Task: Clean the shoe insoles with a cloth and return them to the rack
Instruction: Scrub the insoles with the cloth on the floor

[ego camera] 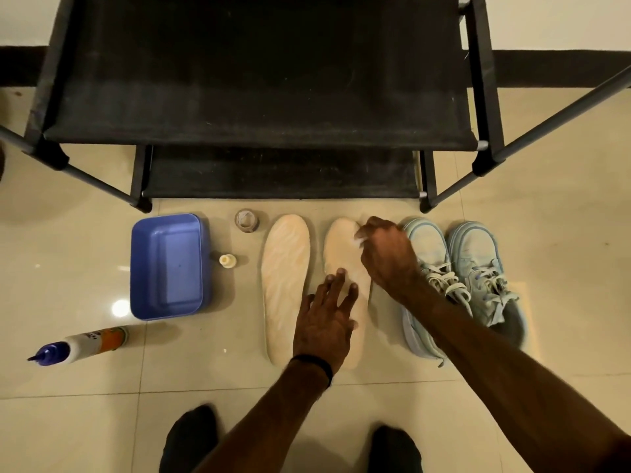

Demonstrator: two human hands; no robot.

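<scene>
Near the frame's centre, on the tiled floor, two beige foam insoles lie side by side. On the right insole (pixel 343 264), the left hand (pixel 324 322) presses flat, its grip wide with fingers spread. At the insole's top, the right hand (pixel 387 254) has its grip curled round a small white cloth (pixel 359 237). Above stands a black fabric shoe rack (pixel 259 97).

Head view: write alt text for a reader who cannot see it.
On a tiled floor before a black rack, the left hand presses flat on the right insole while the right hand wipes its toe end with a white cloth. A second insole, blue tub and pale sneakers lie alongside.
</scene>
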